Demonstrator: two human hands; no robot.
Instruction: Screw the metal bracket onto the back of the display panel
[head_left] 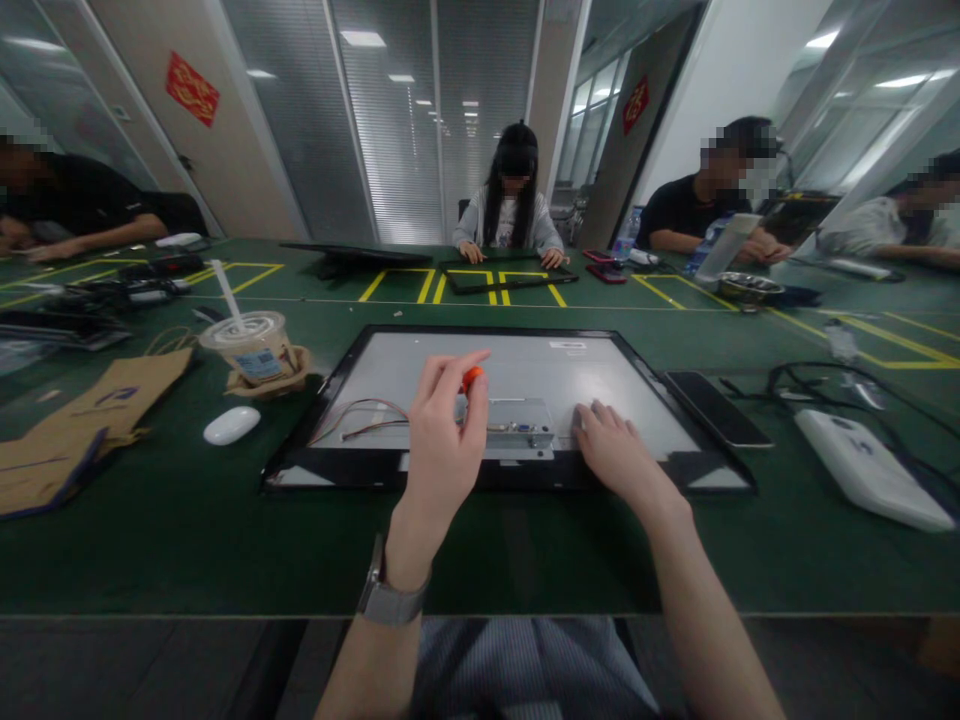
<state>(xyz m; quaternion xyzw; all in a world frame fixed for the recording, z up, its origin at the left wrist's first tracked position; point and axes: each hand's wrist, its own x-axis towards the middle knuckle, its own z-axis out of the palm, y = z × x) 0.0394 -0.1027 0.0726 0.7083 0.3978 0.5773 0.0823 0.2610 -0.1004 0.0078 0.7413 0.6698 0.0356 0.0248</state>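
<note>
Glass walls (397, 130) stand well beyond the panel (525, 375), which lies flat on a green table (217, 560) right before me, grey face up, presumably so the metal plate (517, 415) on it can be reached. Past the panel's far edge, a person (515, 200) has 2 hands at a black frame (525, 287).

Over the panel's middle, my left hand (446, 415) is closed, thumb and fingers pinching an orange grip (472, 377), perhaps for fine fingertip control. On the panel, just right of the plate, my right hand (611, 440) rests palm down, fingers loosely spread, probably steadying it; I see nothing in its hold. Left of the panel are a cup (259, 350) and mouse (232, 426), right of it a phone (716, 408), likely set aside for elbow room.

The panel's long axis runs left to right across me, its wide black border nearest me. The plate lies parallel, near that border; wires (375, 429) trail toward the panel's left. Where the grip's lower end points, my fingers hide.
</note>
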